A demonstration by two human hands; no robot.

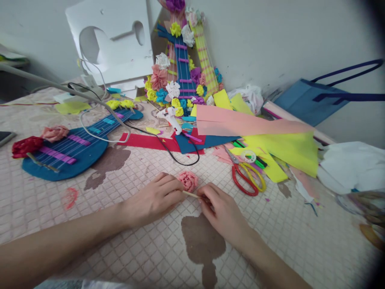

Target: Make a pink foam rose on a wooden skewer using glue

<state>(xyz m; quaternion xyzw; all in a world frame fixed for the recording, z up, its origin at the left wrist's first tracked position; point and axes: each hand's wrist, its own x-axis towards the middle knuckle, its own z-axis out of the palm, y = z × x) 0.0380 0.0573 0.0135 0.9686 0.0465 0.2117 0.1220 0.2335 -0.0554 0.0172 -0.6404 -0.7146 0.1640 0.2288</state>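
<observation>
Between my two hands runs a thin wooden stick (191,194), held close above the table. My left hand (158,196) is closed on its left end, fingers bent over it. The right end sits in a pinch of my right hand (221,206). Just behind the stick rests a pink paper flower (188,181), close to my left fingertips. To the left lies a blue guitar shape (87,154) with purple strips, strings and a red flower (27,147) at its lower end. Red and yellow handled scissors (245,176) lie open to the right of my hands.
A white glue gun (171,119) with a black cord stands behind my hands. Pink paper (240,123) and yellow paper (288,150) are heaped at the right. Flower-covered guitar shapes (184,68) lean on the wall. A white cable (54,83) crosses the left side.
</observation>
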